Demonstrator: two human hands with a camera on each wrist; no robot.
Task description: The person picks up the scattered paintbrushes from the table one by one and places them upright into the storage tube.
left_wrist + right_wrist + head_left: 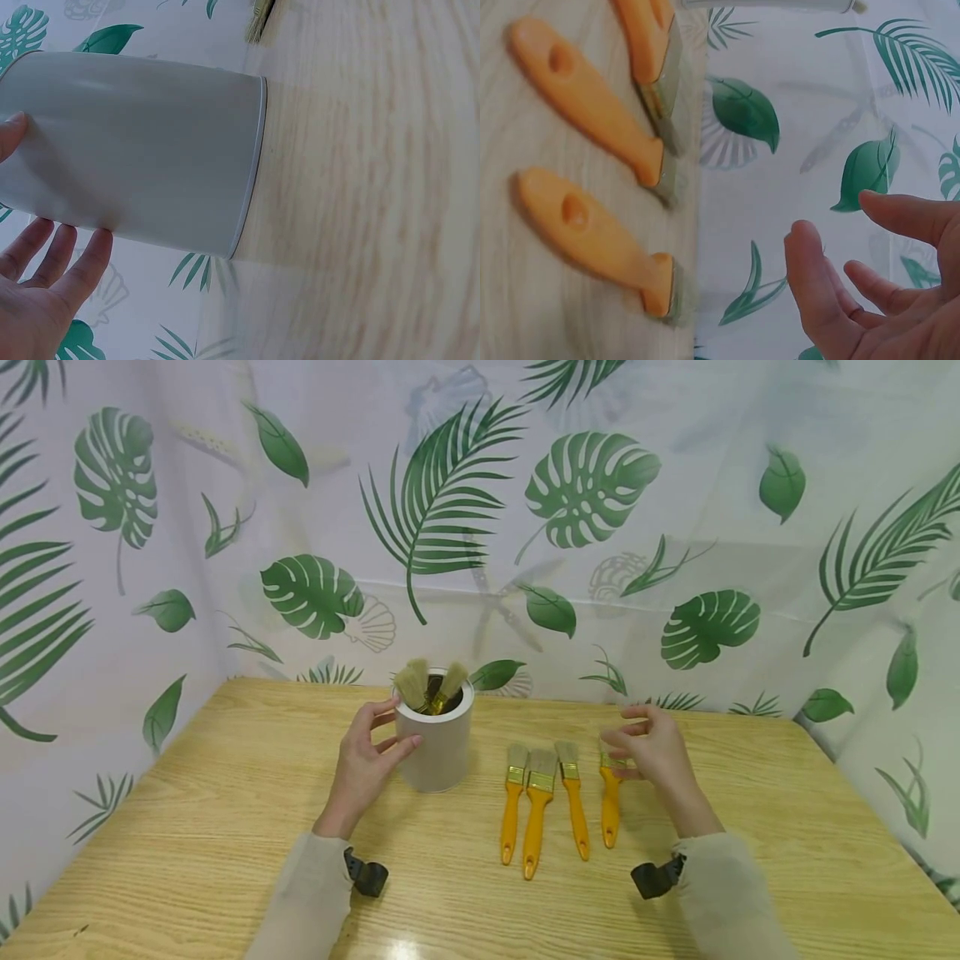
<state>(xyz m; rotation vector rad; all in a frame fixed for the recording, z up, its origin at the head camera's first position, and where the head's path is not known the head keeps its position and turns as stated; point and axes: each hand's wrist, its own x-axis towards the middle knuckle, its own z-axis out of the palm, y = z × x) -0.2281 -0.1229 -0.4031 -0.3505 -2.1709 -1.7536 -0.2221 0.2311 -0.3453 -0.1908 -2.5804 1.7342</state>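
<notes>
A white cylindrical canister (433, 756) stands upright on the table, with several bristle-up paintbrushes (453, 681) in it. My left hand (363, 768) holds the canister's left side near the rim, thumb at the front and fingers round the far side. In the left wrist view, the thumb and fingertips touch the canister wall (150, 150). A row of orange-handled paintbrushes (538, 806) lies to the canister's right, bristles away from me. My right hand (656, 747) hovers over the bristle end of the rightmost paintbrush (611, 806), partly hiding it. Its fingers are loosely bent and hold nothing in the right wrist view.
The wooden table (187, 827) runs back to a leaf-patterned cloth (465, 527), which also hangs at both sides. A black wrist camera (366, 872) is strapped on the left sleeve, another wrist camera (656, 878) on the right.
</notes>
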